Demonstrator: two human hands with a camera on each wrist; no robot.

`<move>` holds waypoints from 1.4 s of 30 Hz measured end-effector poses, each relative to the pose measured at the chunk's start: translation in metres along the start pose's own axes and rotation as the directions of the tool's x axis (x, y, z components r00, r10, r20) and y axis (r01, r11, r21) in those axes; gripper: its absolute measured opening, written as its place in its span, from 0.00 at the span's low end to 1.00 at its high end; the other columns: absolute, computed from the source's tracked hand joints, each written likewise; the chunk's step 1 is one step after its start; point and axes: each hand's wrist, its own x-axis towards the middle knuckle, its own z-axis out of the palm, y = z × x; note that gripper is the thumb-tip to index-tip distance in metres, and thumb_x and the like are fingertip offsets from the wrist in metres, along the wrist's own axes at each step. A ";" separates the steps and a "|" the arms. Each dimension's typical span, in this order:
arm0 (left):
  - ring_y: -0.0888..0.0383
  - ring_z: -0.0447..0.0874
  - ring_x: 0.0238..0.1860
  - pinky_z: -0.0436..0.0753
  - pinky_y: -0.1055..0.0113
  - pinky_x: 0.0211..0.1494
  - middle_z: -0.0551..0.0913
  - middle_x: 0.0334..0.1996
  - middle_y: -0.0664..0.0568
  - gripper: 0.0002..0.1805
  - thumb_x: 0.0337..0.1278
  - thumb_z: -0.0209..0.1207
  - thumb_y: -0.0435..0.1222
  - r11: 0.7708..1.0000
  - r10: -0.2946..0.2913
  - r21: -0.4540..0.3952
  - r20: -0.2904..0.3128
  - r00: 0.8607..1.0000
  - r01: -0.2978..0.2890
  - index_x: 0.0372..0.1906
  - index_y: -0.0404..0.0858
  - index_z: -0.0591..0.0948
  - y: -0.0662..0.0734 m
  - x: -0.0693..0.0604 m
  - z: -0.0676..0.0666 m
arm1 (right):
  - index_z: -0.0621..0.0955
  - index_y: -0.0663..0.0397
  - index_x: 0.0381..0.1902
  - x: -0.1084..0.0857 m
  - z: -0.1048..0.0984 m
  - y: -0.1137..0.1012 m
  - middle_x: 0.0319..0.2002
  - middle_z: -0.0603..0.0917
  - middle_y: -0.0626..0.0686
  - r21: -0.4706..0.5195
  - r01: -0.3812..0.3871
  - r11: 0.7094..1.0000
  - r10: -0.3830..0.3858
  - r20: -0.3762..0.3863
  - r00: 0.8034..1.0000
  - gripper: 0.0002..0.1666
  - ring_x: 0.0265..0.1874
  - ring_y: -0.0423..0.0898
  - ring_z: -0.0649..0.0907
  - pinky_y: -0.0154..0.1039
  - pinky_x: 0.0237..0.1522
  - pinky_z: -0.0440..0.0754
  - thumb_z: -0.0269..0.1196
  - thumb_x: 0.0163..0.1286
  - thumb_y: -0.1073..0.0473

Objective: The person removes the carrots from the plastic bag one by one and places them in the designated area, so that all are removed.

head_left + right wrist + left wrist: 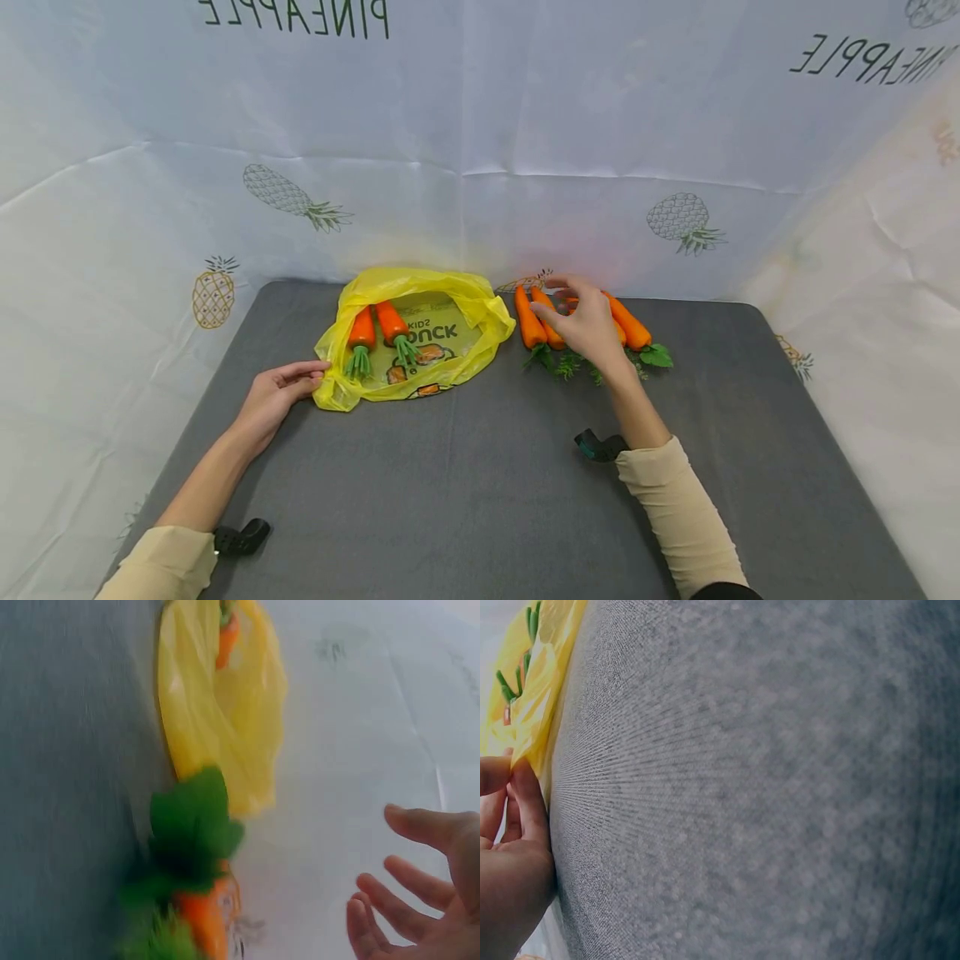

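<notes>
Yellow bag [492, 323]: thin, crinkled, marked with dark lettering; lies with mouth gaping, pinched at the left edge by the left hand [273, 402].
Bagged carrots [362, 331]: two, orange, side by side inside, green tops toward the near side.
Loose carrots [529, 321]: lie in a row right of the bag, leafy tops nearest, partly hidden behind the right hand [587, 327].

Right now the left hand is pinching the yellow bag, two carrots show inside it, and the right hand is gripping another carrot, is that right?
Not quite: the right hand is gripping nothing; the right wrist view shows it open and empty. The left hand does pinch the yellow bag, and two carrots show inside.
</notes>
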 end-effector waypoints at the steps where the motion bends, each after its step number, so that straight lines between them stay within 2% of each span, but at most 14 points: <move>1: 0.76 0.85 0.49 0.85 0.80 0.51 0.89 0.44 0.76 0.26 0.82 0.60 0.38 1.000 -0.002 0.002 -0.001 1.000 0.002 0.73 0.28 0.78 0.000 0.000 0.000 | 0.83 0.61 0.67 0.001 0.005 -0.003 0.64 0.86 0.66 0.004 0.020 1.000 -0.020 -0.013 1.000 0.30 0.60 0.70 0.85 0.66 0.64 0.84 0.76 0.72 0.54; 5: 0.74 0.85 0.50 0.85 0.80 0.51 0.89 0.44 0.75 0.25 0.82 0.60 0.38 1.000 -0.005 0.003 -0.004 1.000 0.005 0.73 0.28 0.78 -0.001 0.000 0.000 | 0.84 0.61 0.63 0.003 0.027 -0.013 0.61 0.87 0.65 0.016 0.086 0.996 -0.085 -0.039 0.996 0.27 0.59 0.67 0.86 0.65 0.63 0.85 0.76 0.71 0.55; 10: 0.73 0.85 0.50 0.85 0.80 0.51 0.89 0.44 0.75 0.25 0.82 0.60 0.38 1.000 -0.002 -0.005 -0.002 1.000 0.002 0.73 0.28 0.78 -0.001 0.000 -0.001 | 0.85 0.60 0.61 0.006 0.055 -0.023 0.58 0.87 0.65 0.006 0.151 0.988 -0.151 -0.041 0.988 0.26 0.53 0.66 0.87 0.62 0.57 0.88 0.77 0.70 0.54; 14: 0.74 0.85 0.49 0.85 0.80 0.51 0.89 0.44 0.75 0.25 0.81 0.60 0.38 1.000 0.001 -0.012 0.002 1.000 -0.001 0.73 0.28 0.78 -0.001 0.000 -0.001 | 0.85 0.60 0.61 0.008 0.077 -0.028 0.58 0.88 0.65 0.019 0.189 0.982 -0.188 -0.031 0.982 0.26 0.54 0.63 0.88 0.57 0.55 0.90 0.77 0.70 0.54; 19: 0.76 0.85 0.49 0.85 0.80 0.51 0.89 0.44 0.75 0.25 0.81 0.60 0.37 1.000 0.002 -0.017 0.006 1.000 -0.002 0.73 0.28 0.78 -0.001 0.000 0.000 | 0.84 0.62 0.63 0.012 0.103 -0.034 0.60 0.87 0.63 0.046 0.212 0.976 -0.212 0.003 0.977 0.28 0.57 0.63 0.87 0.57 0.57 0.90 0.77 0.71 0.55; 25: 0.74 0.85 0.49 0.85 0.80 0.51 0.89 0.44 0.74 0.25 0.81 0.60 0.38 1.000 -0.002 -0.016 0.005 1.000 0.002 0.72 0.28 0.78 0.000 0.000 0.000 | 0.83 0.59 0.63 0.015 0.130 -0.041 0.60 0.86 0.63 0.066 0.207 0.976 -0.211 0.061 0.976 0.27 0.57 0.64 0.87 0.57 0.56 0.90 0.76 0.71 0.55; 32: 0.75 0.85 0.49 0.84 0.80 0.51 0.89 0.44 0.74 0.25 0.81 0.60 0.38 1.000 0.001 -0.012 0.004 1.000 0.000 0.72 0.28 0.78 0.000 0.000 0.000 | 0.83 0.60 0.62 0.018 0.157 -0.051 0.59 0.86 0.64 0.027 0.221 0.975 -0.223 0.090 0.971 0.28 0.57 0.63 0.86 0.55 0.52 0.90 0.76 0.72 0.51; 38: 0.75 0.85 0.49 0.84 0.80 0.51 0.89 0.43 0.75 0.25 0.81 0.60 0.38 1.000 -0.002 -0.009 0.002 1.000 0.002 0.72 0.28 0.78 0.000 0.000 0.000 | 0.82 0.61 0.63 0.020 0.179 -0.056 0.60 0.85 0.65 -0.016 0.184 0.983 -0.181 0.134 0.974 0.31 0.58 0.61 0.85 0.55 0.57 0.85 0.75 0.72 0.47; 42: 0.76 0.84 0.48 0.84 0.80 0.51 0.89 0.43 0.75 0.25 0.81 0.60 0.38 1.000 0.001 0.001 -0.002 1.000 -0.001 0.73 0.28 0.78 0.000 -0.001 0.000 | 0.82 0.59 0.63 0.022 0.192 -0.058 0.60 0.86 0.62 -0.053 0.159 0.986 -0.149 0.156 0.977 0.31 0.58 0.58 0.85 0.54 0.59 0.85 0.75 0.72 0.45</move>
